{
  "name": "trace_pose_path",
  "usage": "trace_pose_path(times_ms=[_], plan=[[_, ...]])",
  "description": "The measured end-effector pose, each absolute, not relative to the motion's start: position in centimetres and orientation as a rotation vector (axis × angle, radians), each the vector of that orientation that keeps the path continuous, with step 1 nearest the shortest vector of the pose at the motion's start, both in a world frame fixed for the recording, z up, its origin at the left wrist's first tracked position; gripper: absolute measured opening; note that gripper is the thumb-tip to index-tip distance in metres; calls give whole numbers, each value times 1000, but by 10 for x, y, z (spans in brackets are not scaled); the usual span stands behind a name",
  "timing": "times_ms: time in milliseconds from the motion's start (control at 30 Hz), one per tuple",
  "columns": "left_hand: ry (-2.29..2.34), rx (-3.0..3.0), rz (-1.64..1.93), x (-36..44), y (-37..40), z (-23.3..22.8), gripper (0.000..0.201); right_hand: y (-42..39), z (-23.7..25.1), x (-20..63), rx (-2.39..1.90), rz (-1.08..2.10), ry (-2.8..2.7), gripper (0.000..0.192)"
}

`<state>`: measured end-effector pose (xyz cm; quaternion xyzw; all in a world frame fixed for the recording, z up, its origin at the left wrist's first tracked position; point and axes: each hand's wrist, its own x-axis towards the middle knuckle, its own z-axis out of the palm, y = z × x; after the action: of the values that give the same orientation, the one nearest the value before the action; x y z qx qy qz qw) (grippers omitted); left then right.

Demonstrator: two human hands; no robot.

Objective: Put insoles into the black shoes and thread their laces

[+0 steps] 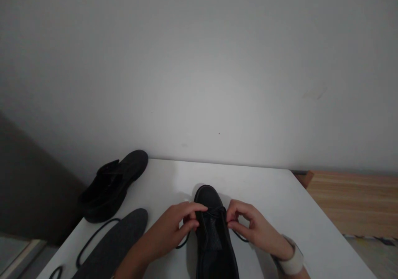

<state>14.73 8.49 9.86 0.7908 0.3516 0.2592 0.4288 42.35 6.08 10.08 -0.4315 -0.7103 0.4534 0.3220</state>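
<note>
While a black shoe (214, 231) is set on the bench (258, 183), its lacing (217, 211) is reached from both sides by the left hand (172, 226) and the right hand (258, 229), with fingers narrowed; whether it is pinched cannot be told. At left, a grey insole (124, 231) is partly hidden by the left forearm (137, 257), beside a loose lace (78, 257) and a second shoe (115, 188).

The white surface (264, 181) has a black shoe (214, 231) at the bottom middle, and another black shoe (113, 185), a flat gray insole (121, 237) and a black lace (86, 247) at lower left.
</note>
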Motion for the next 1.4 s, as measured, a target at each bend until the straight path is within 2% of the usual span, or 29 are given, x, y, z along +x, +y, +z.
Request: trace_pose_path(times_ms=[367, 567, 800, 1000, 1267, 1400], plan=[[880, 2067, 635, 149, 88, 100, 26, 60, 95, 423, -1169, 1180, -1761, 35], [913, 2134, 573, 150, 87, 104, 31, 58, 100, 419, -1149, 1153, -1774, 28], [1130, 2158, 559, 159, 69, 107, 45, 30, 120, 407, -1291, 849, -1970, 19], [1257, 2207, 658, 164, 55, 98, 42, 11, 110, 396, -1433, 659, -2051, 38], [1328, 2088, 933, 174, 44, 90, 34, 10, 105, 384, -1535, 312, -2169, 44], [1328, 2096, 957, 177, 41, 98, 33, 12, 111, 380, -1578, 298, -2213, 47]])
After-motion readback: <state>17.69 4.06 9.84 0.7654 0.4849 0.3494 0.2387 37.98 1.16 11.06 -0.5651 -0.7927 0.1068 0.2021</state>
